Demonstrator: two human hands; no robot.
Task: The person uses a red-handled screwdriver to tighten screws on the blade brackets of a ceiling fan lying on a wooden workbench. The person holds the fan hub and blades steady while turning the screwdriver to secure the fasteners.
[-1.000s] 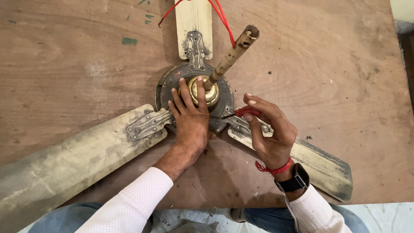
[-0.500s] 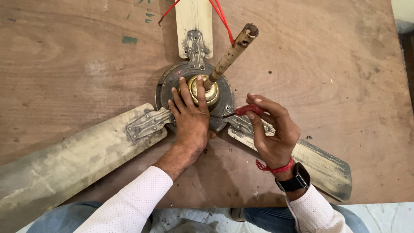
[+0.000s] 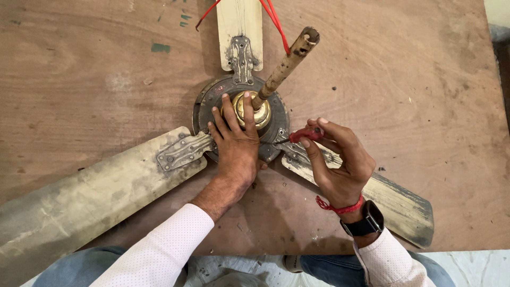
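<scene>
— What have you got?
— My left hand (image 3: 237, 146) lies flat and open on the fan hub (image 3: 212, 103), pinning it to the wooden table (image 3: 90, 85). My right hand (image 3: 337, 159) is pinched round the red-handled screwdriver (image 3: 305, 133), tip at the hub's rim.
— Tip?
— Keep the driver square, press firmly.

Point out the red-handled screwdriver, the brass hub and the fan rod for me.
red-handled screwdriver (image 3: 306, 133), head view, on the red handle pinched in the right hand (image 3: 340, 165).
brass hub (image 3: 261, 114), head view, on its rim beside the left hand (image 3: 237, 149).
fan rod (image 3: 285, 65), head view, midway up the shaft.
</scene>
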